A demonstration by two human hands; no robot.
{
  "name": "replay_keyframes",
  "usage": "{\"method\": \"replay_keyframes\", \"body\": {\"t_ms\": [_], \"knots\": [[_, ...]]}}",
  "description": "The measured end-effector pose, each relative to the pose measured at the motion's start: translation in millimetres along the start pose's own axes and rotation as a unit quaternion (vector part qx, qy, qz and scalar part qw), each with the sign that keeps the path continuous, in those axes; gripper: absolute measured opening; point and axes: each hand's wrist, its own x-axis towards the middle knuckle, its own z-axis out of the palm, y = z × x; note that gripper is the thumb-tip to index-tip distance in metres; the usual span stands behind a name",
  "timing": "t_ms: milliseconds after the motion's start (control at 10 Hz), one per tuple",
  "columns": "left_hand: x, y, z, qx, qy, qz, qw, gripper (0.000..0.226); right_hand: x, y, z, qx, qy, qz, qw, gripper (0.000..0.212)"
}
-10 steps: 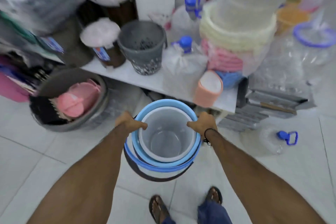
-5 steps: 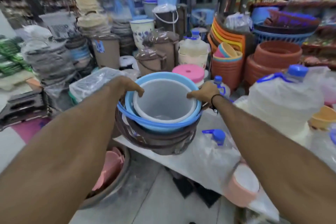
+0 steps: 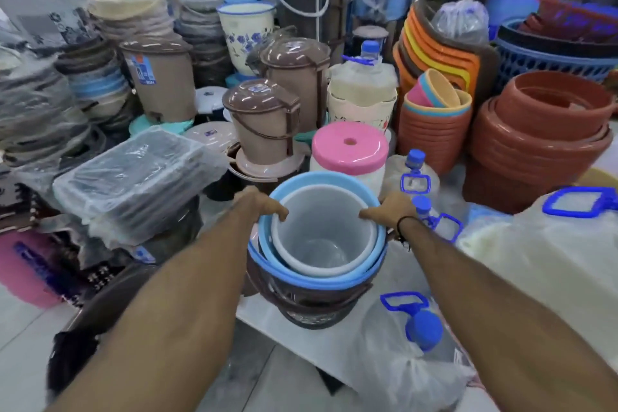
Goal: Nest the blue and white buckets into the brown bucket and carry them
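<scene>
The white bucket (image 3: 321, 241) sits inside the blue bucket (image 3: 337, 274), and both sit inside the brown bucket (image 3: 314, 308). I hold the nested stack in the air over the white table's front edge. My left hand (image 3: 259, 207) grips the rims on the left side, fingers curled over the white bucket's edge. My right hand (image 3: 391, 211) grips the rims on the right side, a black band on its wrist.
A white table (image 3: 264, 314) stands under the stack, crowded with a pink-lidded container (image 3: 349, 145), blue-capped bottles (image 3: 416, 170), lidded brown bins (image 3: 262, 120) and terracotta tubs (image 3: 541, 134). Plastic-wrapped trays (image 3: 133, 184) lie to the left. Tiled floor (image 3: 20, 331) shows below.
I have lifted the nested buckets from near the floor up to table height, and my view has risen from the floor to the shop shelves. Both hands kept their grip.
</scene>
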Motion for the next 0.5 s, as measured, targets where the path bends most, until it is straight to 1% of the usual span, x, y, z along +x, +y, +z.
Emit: {"method": "replay_keyframes", "body": {"t_ms": [100, 200, 300, 400, 500], "knots": [[20.9, -13.7, 25.9, 0.032, -0.013, -0.01, 0.999, 0.101, 9.9, 17.2, 32.7, -0.023, -0.018, 0.028, 0.999, 0.054], [62.7, -28.0, 55.3, 0.087, -0.035, -0.021, 0.995, 0.097, 27.6, 31.3, 84.1, -0.024, -0.037, 0.078, 0.996, 0.051], [83.5, -41.2, 69.8, 0.105, -0.055, -0.036, 0.992, 0.099, 35.0, 34.9, 111.4, -0.042, -0.066, 0.1, 0.992, 0.049], [99.3, -46.9, 75.5, 0.13, -0.077, -0.028, 0.988, 0.102, 42.3, 32.4, 119.5, -0.065, -0.069, 0.11, 0.989, 0.046], [122.1, -33.3, 65.9, 0.165, -0.125, 0.017, 0.978, 0.106, 57.7, 21.4, 114.2, -0.108, 0.01, 0.1, 0.989, 0.05]]}}
